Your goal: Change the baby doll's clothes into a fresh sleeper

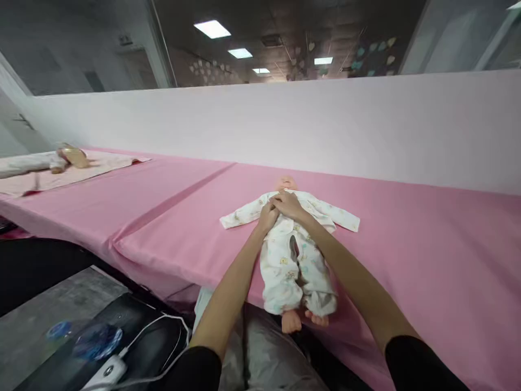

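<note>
Pink fabric [407, 260] runs beneath a baby doll [287, 183] lying on its back near the centre of the frame, its head toward the white wall [195, 125] and its bare feet [291, 321] at the near edge, before a person in grey trousers [266, 347]. The left hand [267, 216] and right hand [288, 204] meet on the chest of the doll's white printed top [240, 215], fingers bent and bunched together; whether they pinch the cloth or merely rest on it cannot be told, the fingertips being hidden. Both sleeves stretch outward, a pose that seems to leave the garment's front within reach, while the feet-first placement probably brings the chest under both hands at once. The doll's matching pants [280, 260] show an opening at the crotch.

At far left, what appears to be a second doll [52, 160] in white lies on a pale pink towel [106, 163]. Above the wall, dark glass [285, 49] fills the top of the frame, with ceiling lights [212, 29] showing in it. At lower left, a white cable [152, 327] joins a white plug block [106, 373] on a black surface [134, 315], near a blurred, bluish clear plastic item [97, 341].
</note>
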`<state>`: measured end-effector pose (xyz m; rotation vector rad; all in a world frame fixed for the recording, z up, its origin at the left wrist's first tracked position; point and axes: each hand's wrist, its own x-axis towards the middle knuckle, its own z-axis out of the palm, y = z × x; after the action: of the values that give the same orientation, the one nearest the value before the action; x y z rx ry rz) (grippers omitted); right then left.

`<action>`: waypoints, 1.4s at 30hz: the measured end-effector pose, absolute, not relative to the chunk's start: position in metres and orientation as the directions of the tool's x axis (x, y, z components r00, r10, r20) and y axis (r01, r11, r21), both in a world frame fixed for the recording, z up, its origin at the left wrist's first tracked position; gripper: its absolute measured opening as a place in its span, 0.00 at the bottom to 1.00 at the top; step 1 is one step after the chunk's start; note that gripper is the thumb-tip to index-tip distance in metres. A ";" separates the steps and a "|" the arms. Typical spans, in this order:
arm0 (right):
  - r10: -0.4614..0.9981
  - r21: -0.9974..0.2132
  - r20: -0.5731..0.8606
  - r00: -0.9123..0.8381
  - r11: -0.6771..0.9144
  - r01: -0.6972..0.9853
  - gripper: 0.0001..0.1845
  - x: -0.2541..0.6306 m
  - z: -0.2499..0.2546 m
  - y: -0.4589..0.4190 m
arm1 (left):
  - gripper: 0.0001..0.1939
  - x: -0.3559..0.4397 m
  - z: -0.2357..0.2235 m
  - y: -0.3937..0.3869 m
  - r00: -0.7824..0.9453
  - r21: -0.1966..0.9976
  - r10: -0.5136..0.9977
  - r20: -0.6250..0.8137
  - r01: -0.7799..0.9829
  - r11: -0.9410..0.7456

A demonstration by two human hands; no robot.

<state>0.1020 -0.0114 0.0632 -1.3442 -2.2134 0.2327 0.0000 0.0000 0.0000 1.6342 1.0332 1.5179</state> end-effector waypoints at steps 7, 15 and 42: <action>0.919 -0.821 0.390 0.058 0.318 0.475 0.16 0.124 0.068 0.009 | 0.16 0.003 0.005 -0.008 -0.081 0.870 0.869 0.488 -0.030 -0.492; 0.930 -0.250 0.327 -0.169 0.258 0.933 0.17 0.157 0.080 -0.049 | 0.14 0.004 0.008 -0.012 -0.089 0.879 0.875 0.476 0.004 -0.478; 0.980 -0.297 0.197 0.030 0.031 0.954 0.13 0.132 0.122 0.001 | 0.13 0.008 0.010 -0.012 -0.111 0.904 0.899 0.423 -0.013 -0.427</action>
<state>0.1317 0.0010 0.1217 -1.9671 -1.9681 0.1014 0.0076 -0.0123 0.0102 1.4443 1.0189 1.6284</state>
